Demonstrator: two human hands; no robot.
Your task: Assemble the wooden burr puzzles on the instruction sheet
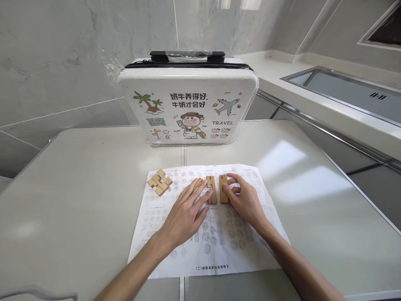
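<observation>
Three notched wooden puzzle pieces lie side by side on a printed paper sheet (175, 259). My left hand (186, 211) rests with outstretched fingers on the piece marked 1 (199, 181) and the piece marked 3 (212, 197); its fingers partly cover the first. At the right, the piece marked 2 (223, 192) is held along its right edge between the thumb and fingers of my right hand (247, 202). Several more wooden pieces (160, 182), interlocked or stacked, sit at the sheet's upper left corner, apart from both hands.
Behind the sheet a white travel case (200, 85) with cartoon prints and clear plastic wrap stands upright on the pale table (78, 200). A counter with a sink (347, 92) runs along the right. The tiled wall (62, 62) closes off the back.
</observation>
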